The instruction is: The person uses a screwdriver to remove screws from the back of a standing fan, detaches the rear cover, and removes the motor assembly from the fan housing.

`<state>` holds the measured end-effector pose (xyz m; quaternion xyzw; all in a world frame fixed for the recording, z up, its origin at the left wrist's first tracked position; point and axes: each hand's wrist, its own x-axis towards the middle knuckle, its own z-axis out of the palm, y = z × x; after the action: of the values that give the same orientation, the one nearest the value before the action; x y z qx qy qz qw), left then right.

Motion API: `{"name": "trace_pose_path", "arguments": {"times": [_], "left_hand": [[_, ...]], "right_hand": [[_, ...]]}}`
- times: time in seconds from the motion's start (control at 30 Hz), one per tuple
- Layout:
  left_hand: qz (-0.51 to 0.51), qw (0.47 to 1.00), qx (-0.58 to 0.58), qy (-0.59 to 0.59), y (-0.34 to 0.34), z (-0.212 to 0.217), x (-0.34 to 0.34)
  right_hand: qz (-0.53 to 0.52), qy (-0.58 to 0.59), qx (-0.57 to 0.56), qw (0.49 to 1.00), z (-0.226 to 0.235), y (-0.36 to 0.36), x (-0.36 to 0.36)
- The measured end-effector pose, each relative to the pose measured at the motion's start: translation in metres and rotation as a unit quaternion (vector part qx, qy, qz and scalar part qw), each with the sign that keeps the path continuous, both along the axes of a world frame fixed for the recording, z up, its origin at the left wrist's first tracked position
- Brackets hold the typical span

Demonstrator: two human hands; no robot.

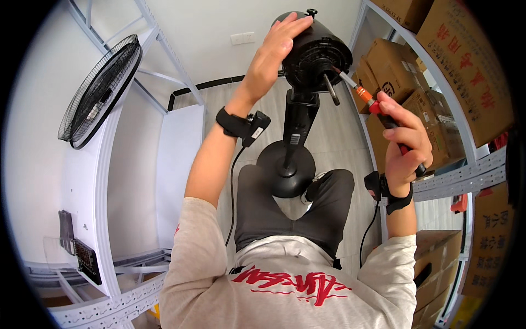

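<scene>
A black fan motor housing sits on top of a floor stand, with its bare metal shaft pointing toward me. My left hand lies along the housing's upper left side, fingers stretched out over it. In my right hand is a screwdriver with a red-and-black handle and an orange band. Its tip reaches the front face of the housing, just right of the shaft; whether it sits in a screw is too small to tell. Below, the fan stand's round base rests on the floor between my legs.
A black wire fan grille leans on the white shelf at left. Cardboard boxes fill the metal rack at right, near my right arm. Cables hang from both wrist straps. A dark panel stands at lower left.
</scene>
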<state>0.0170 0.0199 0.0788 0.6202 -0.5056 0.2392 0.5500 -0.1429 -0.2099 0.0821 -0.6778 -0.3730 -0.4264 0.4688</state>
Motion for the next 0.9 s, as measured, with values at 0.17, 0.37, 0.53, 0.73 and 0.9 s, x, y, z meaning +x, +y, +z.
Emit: {"name": "trace_pose_path", "arguments": {"times": [0.17, 0.37, 0.53, 0.73, 0.9], "left_hand": [[-0.013, 0.988, 0.157, -0.009, 0.025, 0.015, 0.003], [0.020, 0.930, 0.340, -0.137, 0.040, 0.035, 0.008], [0.064, 0.945, 0.289, -0.141, 0.039, 0.023, 0.010], [0.076, 0.989, 0.112, 0.053, 0.048, -0.086, 0.031], [-0.010, 0.947, 0.155, 0.281, 0.009, -0.148, 0.035]], "right_hand": [[-0.005, -0.020, -0.067, 0.998, -0.007, 0.022, -0.017], [-0.032, -0.007, -0.043, 0.999, -0.015, 0.020, -0.023], [-0.038, -0.028, -0.038, 0.998, -0.022, 0.017, -0.027], [-0.055, -0.046, -0.040, 0.997, -0.030, 0.004, -0.034], [-0.074, -0.070, -0.004, 0.995, -0.038, -0.002, -0.033]]}}
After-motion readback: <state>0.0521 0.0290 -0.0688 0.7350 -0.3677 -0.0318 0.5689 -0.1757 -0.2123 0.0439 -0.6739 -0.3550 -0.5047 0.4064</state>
